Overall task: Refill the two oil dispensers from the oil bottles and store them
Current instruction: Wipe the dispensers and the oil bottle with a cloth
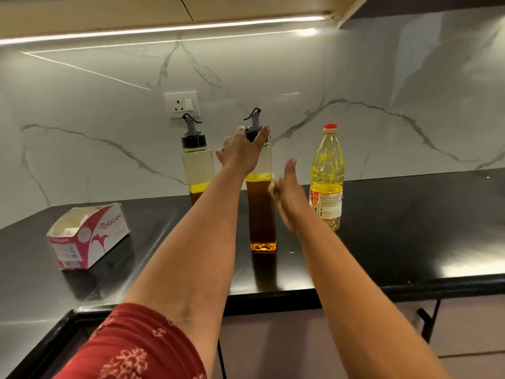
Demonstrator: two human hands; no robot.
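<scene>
Far left of both hands: pink-and-white cardboard tissue box [88, 236], light, open-topped, on the glossy black stone counter [410, 228].

Just left of the left hand: clear square-sided oil dispenser [197, 165] with black cap and grey lever spout; only a low band of oil shows, so likely light and tippy.

Left hand [241, 151]: fingers and thumb pinch the black cap of the tall clear square dispenser of dark amber oil [261, 212], standing on the counter. Over half full; probably heavy, rigid, maybe oily-slick. Better gripped round the flat body than the spout.

Right hand [289, 192]: blurred, fingers fairly straight, beside that dispenser's body; contact unclear.

Right of it: yellow-oil plastic bottle [326, 181], red cap on, thin-walled, squeezable.
</scene>
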